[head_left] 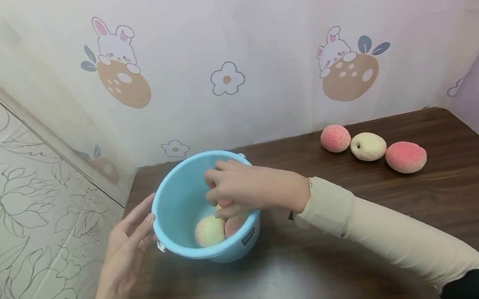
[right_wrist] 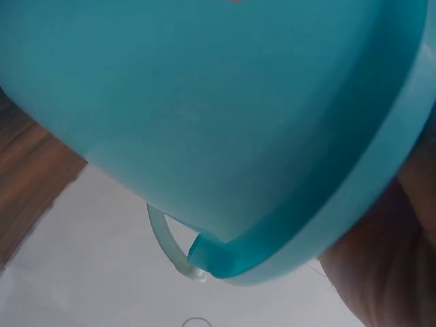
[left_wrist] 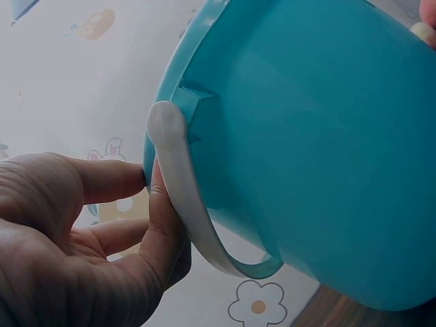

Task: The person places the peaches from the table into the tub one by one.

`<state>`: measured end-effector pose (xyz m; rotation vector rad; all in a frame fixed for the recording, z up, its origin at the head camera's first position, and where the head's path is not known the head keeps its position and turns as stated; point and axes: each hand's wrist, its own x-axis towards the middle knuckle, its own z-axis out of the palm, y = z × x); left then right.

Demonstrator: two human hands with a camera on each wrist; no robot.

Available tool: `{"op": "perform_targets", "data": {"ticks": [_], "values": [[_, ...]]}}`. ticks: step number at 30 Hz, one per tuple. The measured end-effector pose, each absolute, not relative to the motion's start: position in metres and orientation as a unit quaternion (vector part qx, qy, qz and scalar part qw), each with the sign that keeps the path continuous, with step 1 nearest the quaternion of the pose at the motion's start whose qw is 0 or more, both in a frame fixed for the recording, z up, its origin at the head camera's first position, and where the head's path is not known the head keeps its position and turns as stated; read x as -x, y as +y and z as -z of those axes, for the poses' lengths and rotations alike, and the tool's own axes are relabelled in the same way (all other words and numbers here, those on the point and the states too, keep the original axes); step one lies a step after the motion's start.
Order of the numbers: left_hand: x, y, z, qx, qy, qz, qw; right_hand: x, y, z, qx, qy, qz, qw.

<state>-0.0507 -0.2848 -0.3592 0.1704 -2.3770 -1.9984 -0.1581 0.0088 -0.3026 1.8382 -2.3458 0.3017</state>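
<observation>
My left hand pinches the rim of a light blue plastic bucket at its left side. In the left wrist view the fingers lie beside the white handle. Over the bucket's right rim reaches my right hand, fingers curled and pointing inward. It grips a pink and yellow peach, mostly covered by the fingers and thumb. Below it in the bucket lie a pale yellow peach and a pinkish one. The right wrist view shows mainly the bucket's outer wall; the fingers are hidden there.
Toward the back right of the dark wooden table sit a round pink peach, a cream peach and a larger pink peach in a row. A patterned curtain hangs along the table's back edge.
</observation>
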Motion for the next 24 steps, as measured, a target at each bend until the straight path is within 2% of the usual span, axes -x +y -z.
{"op": "perform_targets", "data": {"ticks": [16,24], "values": [[0.050,-0.284,0.359,-0.055,-0.764,0.643,0.013,0.166,-0.011,0.302,-0.534,-0.836,-0.042,-0.118],[0.052,-0.284,0.358,-0.054,-0.764,0.643,0.015,0.169,-0.014,0.307,-0.520,-0.835,-0.062,-0.170]]}}
